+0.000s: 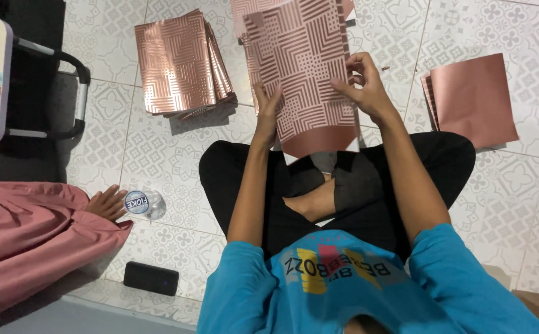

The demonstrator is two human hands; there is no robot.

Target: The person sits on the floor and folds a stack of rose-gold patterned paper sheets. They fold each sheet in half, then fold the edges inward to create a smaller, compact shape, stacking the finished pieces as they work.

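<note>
While the left hand [267, 108] pinches one edge of the rose-gold geometric-patterned paper sheet [303, 68], the right hand [362, 83] pinches its opposite edge, above the crossed legs [337, 185].

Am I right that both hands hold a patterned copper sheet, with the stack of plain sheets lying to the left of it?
Not quite. In the head view the left hand and right hand do hold the patterned sheet, but the plain stack lies to its right.
</note>
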